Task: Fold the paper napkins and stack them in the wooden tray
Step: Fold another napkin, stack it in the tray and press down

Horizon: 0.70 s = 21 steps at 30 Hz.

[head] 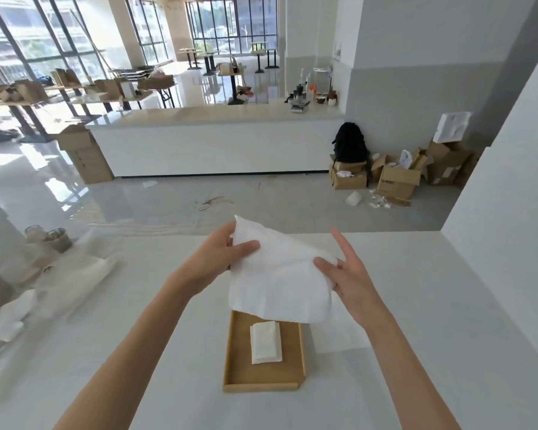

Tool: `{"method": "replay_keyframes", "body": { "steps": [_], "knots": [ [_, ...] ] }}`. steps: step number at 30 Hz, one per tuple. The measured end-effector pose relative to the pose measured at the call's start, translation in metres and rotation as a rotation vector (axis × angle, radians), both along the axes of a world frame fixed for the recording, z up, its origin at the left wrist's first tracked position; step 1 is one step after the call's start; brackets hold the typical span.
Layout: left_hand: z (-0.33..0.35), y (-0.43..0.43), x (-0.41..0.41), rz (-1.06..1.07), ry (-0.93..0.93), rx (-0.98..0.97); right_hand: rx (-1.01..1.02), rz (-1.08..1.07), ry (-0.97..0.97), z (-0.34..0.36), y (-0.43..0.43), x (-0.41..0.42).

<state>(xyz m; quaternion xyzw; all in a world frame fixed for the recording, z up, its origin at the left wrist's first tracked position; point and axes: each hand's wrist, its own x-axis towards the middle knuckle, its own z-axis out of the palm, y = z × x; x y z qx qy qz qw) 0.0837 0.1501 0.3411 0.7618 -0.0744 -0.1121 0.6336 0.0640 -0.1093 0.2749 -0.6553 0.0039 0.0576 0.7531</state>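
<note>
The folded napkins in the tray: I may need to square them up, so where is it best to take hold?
Probably grip the folded napkins by their long left and right edges, coming from above. The stack lies flat mid-tray, apart from the wooden tray walls, so both sides look open.

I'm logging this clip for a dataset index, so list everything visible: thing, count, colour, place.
unfolded napkin: one, white, held in the air above the tray's far end
folded napkins: small stack, white, inside the tray
wooden tray: one, tan, on the table, near centre
table: one, white, foreground
loose paper: several pieces, white, table's left edge
cups: two, clear, far left of the table
counter: one, white, across the room
backpack: one, black, on a box by the counter
cardboard boxes: several, brown, on the floor at right
left hand: pinching the napkin's upper left corner
right hand: gripping the napkin's right edge
</note>
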Motion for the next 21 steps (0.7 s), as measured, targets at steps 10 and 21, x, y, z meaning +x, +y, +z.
{"method": "replay_keyframes", "body": {
  "steps": [10, 21],
  "knots": [
    [-0.011, 0.028, 0.003, 0.021, -0.054, -0.154, -0.037, 0.137, -0.223, 0.044, -0.022, 0.033],
    [-0.004, 0.004, 0.026, 0.197, -0.508, -0.196, 0.017, -0.006, -0.509, 0.071, -0.010, 0.043]
  ]
}}
